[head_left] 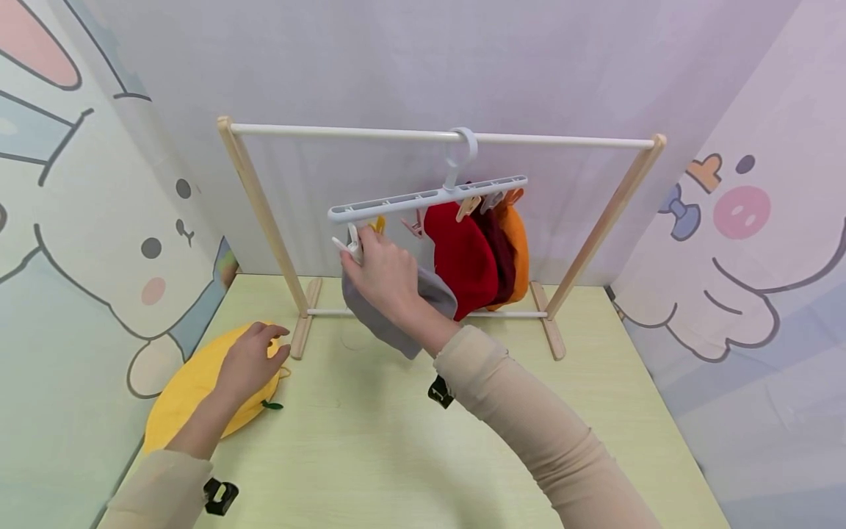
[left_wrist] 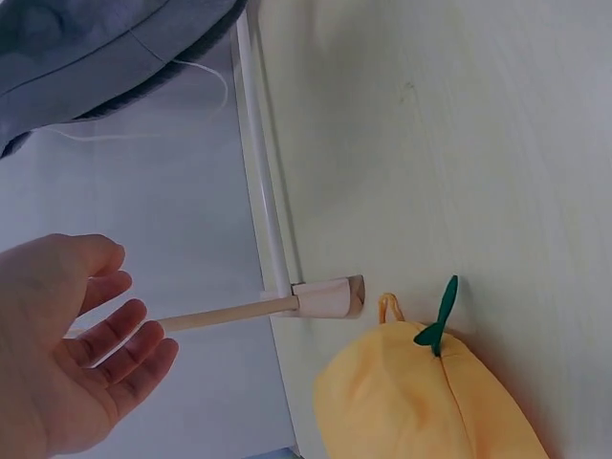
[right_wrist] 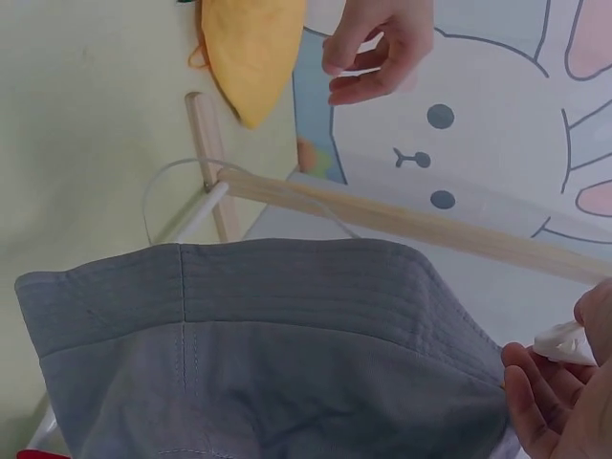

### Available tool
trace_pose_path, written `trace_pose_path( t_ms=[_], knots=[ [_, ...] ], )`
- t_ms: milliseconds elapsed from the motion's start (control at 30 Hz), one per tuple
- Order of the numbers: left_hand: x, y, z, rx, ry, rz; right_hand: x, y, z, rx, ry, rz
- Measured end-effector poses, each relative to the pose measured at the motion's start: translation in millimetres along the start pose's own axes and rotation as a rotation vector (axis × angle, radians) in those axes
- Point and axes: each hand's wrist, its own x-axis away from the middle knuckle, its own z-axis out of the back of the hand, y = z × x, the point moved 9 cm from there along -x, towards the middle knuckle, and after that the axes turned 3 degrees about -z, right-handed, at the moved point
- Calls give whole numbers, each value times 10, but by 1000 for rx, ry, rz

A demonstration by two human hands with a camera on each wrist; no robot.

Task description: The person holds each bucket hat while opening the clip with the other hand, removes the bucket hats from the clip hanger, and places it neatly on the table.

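Note:
My right hand is raised to the left end of a pale grey clip hanger, pinching a white clip. A grey bucket hat hangs at that clip, its edge against my fingertips in the right wrist view. My left hand hovers with loosely bent fingers over a yellow hat with a green leaf, which lies on the table. In the left wrist view nothing sits between the left fingers.
The hanger hooks over the white bar of a wooden rack. Red, dark maroon and orange hats hang from clips on its right half. A yellow clip and a pink clip sit mid-hanger. Printed cloth walls stand around the table.

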Motion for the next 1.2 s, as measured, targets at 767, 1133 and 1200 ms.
trace_pose_path(
  t_ms=[767, 1133, 1200],
  knots=[
    [-179, 562, 214, 25, 93, -149, 11, 19, 63, -106, 93, 33],
    [-258, 785, 331, 39, 186, -247, 37, 80, 144, -124, 114, 36],
    [-273, 814, 336, 43, 189, -247, 41, 111, 153, -123, 117, 30]
  ],
)
